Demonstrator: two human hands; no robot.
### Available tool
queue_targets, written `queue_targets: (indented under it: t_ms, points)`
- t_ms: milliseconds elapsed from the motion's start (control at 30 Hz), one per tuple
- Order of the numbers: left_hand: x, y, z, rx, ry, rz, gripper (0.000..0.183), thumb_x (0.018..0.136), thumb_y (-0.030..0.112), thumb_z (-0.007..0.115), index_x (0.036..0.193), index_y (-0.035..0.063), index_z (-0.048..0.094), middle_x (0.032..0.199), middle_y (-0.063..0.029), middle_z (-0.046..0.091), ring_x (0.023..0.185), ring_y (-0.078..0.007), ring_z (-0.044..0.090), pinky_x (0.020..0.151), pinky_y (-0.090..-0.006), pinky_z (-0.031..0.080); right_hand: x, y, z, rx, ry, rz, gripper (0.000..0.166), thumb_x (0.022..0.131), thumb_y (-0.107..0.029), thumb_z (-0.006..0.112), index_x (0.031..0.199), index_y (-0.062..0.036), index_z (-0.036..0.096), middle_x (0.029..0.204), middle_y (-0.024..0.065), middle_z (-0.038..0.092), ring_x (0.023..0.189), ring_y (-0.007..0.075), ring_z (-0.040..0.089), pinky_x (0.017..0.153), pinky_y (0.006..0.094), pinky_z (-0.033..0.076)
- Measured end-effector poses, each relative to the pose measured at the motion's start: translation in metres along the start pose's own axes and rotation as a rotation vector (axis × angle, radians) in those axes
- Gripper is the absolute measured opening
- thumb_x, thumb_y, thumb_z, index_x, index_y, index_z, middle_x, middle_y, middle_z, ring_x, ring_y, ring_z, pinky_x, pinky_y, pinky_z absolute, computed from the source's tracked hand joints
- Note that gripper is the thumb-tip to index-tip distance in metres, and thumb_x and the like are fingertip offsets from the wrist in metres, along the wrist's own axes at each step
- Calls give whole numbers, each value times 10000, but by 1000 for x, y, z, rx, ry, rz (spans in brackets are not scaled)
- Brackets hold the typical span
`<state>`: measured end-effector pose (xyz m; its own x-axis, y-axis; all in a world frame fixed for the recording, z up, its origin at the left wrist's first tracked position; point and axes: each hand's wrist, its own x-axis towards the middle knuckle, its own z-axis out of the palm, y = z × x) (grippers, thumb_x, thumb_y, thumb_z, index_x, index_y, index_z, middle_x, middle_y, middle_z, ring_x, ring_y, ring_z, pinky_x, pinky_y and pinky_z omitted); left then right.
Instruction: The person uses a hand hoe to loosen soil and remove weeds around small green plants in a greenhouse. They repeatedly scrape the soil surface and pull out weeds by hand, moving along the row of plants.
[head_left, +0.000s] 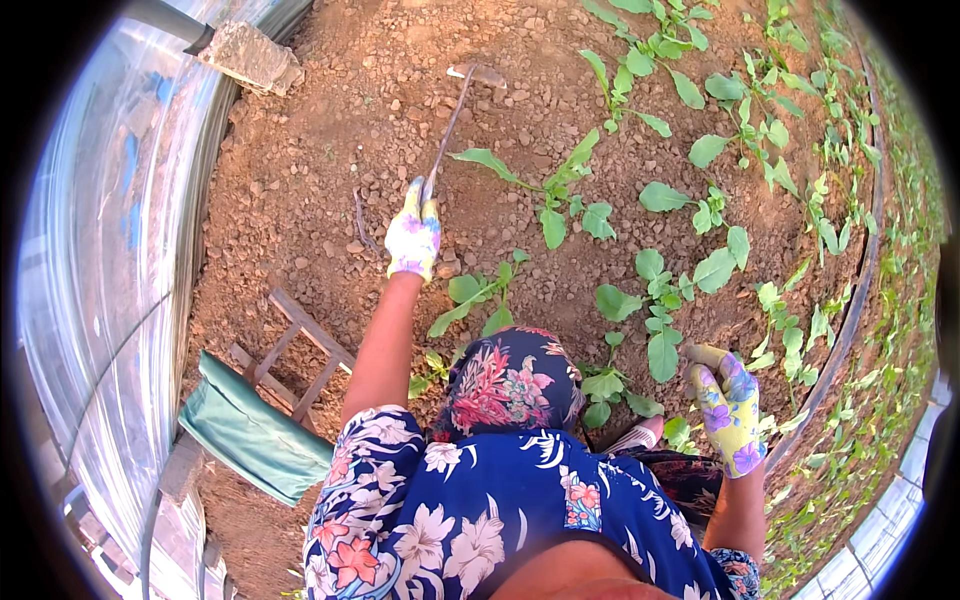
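My left hand (415, 229), in a floral-patterned glove, is closed around the lower end of a hand hoe (448, 135). The hoe's thin shaft points away from me, and its blade rests on or just over the crumbly brown soil. Right of the shaft grows a leafy green seedling (556, 191). My right hand (726, 409), in a matching glove with soiled fingertips, is at the right with its fingers bent, near another seedling (661, 300). Whether anything lies between those fingers cannot be told.
A small wooden-framed stool with a green fabric seat (255, 427) lies at the left. Clear plastic sheeting (150, 225) runs along the left edge, with a block (251, 58) by a pole. Rows of seedlings and a dark hose (862, 292) extend down the right.
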<state>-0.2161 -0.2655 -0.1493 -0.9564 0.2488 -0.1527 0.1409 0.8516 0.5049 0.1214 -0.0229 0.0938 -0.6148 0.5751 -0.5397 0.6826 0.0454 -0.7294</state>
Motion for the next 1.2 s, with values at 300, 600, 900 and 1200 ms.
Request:
queue_targets:
  t_ms: [300,600,900,1200]
  points:
    - [156,114,-18,8,-121,66,456,891,253,480,1341,183,478,1083,-163,640,890,-320,636,784,-393,489,-7,7,2,12,57,102,257,921,-122,556,1134,15,598,866,43,645,739,75,572,667,232,470]
    - [88,29,-72,53,5,2,427,904,264,487,1331,241,500,943,-152,667,773,-301,646,707,-390,485,5,13,-1,-23,15,92,263,919,-133,560,1130,18,599,878,45,649,760,79,579,684,236,476]
    - [-47,-24,-123,60,14,-316,439,929,119,510,1361,199,486,1032,-102,682,734,-163,615,698,-282,471,18,11,-2,-4,-34,54,282,911,-147,575,1136,22,596,908,68,660,805,102,598,729,261,482]
    - [-67,-57,-108,-314,318,8,438,951,83,464,1386,52,419,1241,-99,600,949,-123,612,778,-198,448,10,15,-6,-66,-52,16,265,905,-128,570,1119,23,607,910,92,670,797,126,617,717,279,492]
